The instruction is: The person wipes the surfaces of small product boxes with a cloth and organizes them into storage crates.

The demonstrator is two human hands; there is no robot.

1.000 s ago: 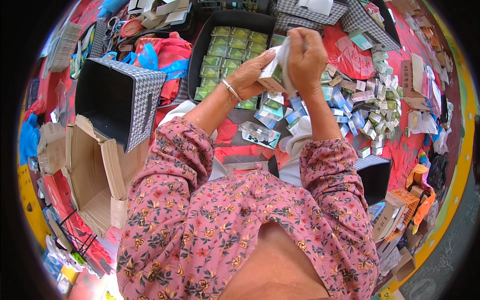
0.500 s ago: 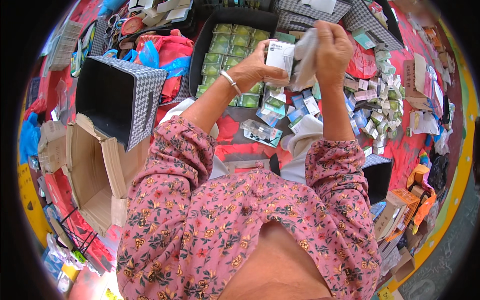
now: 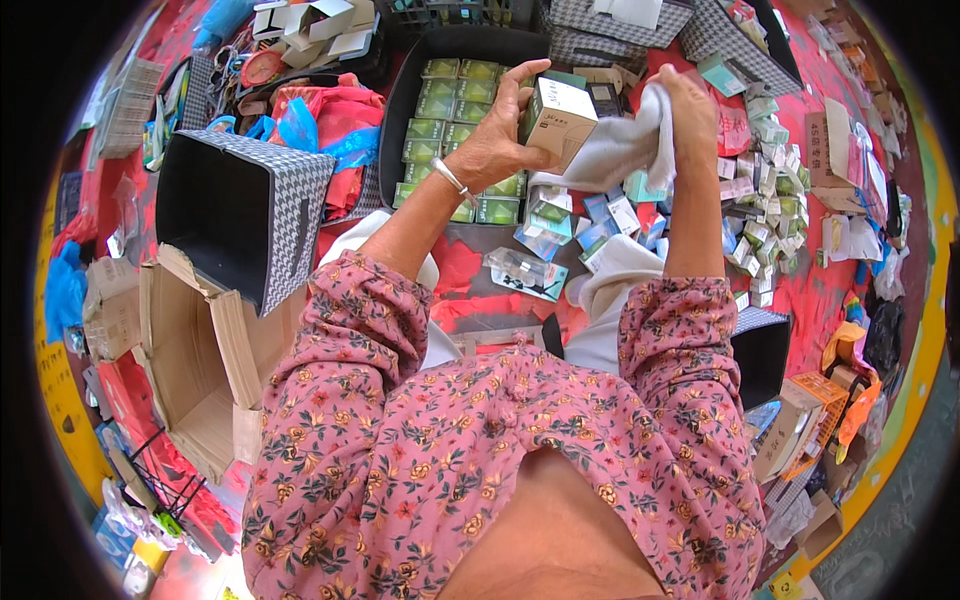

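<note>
My left hand (image 3: 492, 142) grips a small white-and-cream carton (image 3: 563, 118) between thumb and fingers, with its top and side showing. In my right hand (image 3: 690, 112) the end of a pale grey cloth (image 3: 612, 158) is pinched; the cloth hangs in a loop and trails left behind the carton. Under my left hand stands a black bin (image 3: 398, 88) with rows of green boxes (image 3: 436, 106). A heap of small cartons (image 3: 765, 215) lies to the right of my right forearm. A clear-topped pack (image 3: 525, 272) rests between my legs.
On the left, a houndstooth-sided black bin (image 3: 300, 190) lies tipped beside an opened brown cardboard box (image 3: 180, 370). Red and blue plastic bags (image 3: 345, 125) are bunched behind it. More houndstooth bins (image 3: 595, 60) stand at the back. An orange basket (image 3: 822, 400) sits at right.
The carton has turned in my left hand, so its cream side now shows. My right hand has moved right and slightly down, and the cloth now stretches out between my hands.
</note>
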